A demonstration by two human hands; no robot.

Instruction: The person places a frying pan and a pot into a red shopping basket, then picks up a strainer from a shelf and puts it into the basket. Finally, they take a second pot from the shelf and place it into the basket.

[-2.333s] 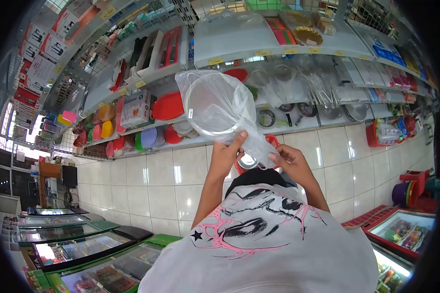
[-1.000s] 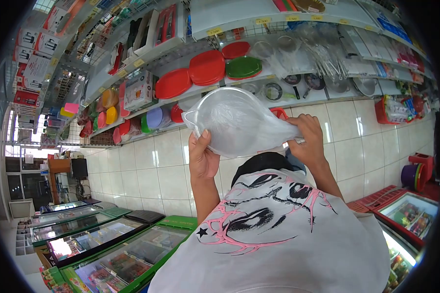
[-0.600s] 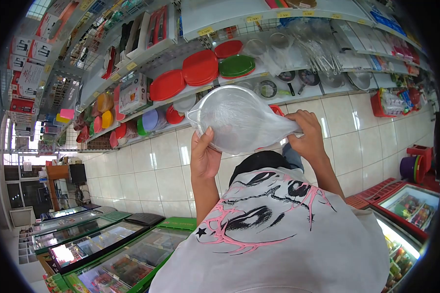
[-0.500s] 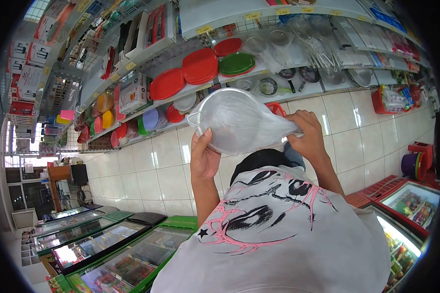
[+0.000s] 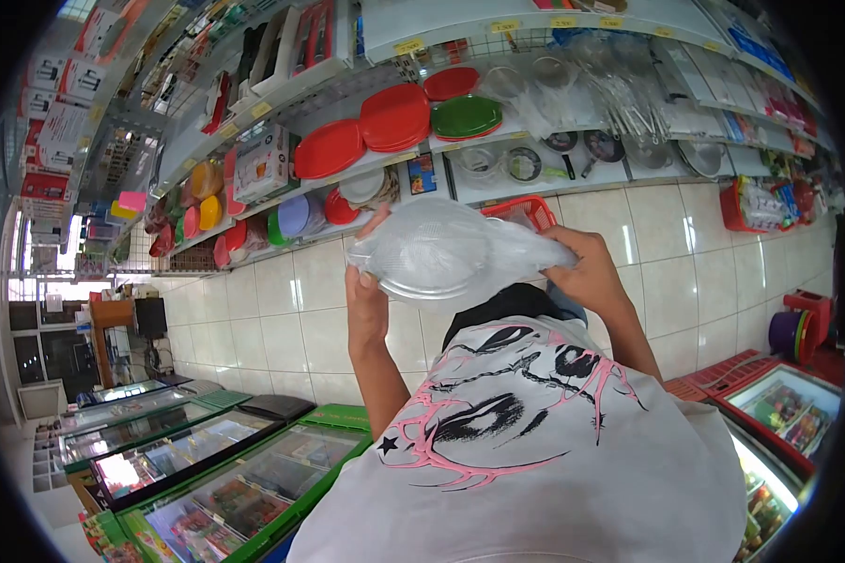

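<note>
Between my hands, in front of my chest, is a round mesh strainer [image 5: 432, 246] wrapped in clear plastic. Its domed mesh side faces up and the rim lies along the lower edge. My left hand [image 5: 367, 286] grips the strainer's left end, thumb near the rim and fingers partly hidden behind it. On the other side, my right hand [image 5: 584, 267] is closed around the gathered plastic at the handle end. The handle itself is hard to make out through the wrapping.
Ahead are shelves with red lidded containers [image 5: 395, 117], a green one [image 5: 467, 116], pans [image 5: 524, 164] and wrapped strainers [image 5: 552, 70]. A red basket [image 5: 519, 212] stands on the tiled floor beyond the strainer. Display freezers [image 5: 244, 488] stand lower left and right [image 5: 787, 403].
The strainer has been turned over, from its open rim facing me to its domed mesh facing up. My left hand has shifted slightly left; my right hand still grips the plastic.
</note>
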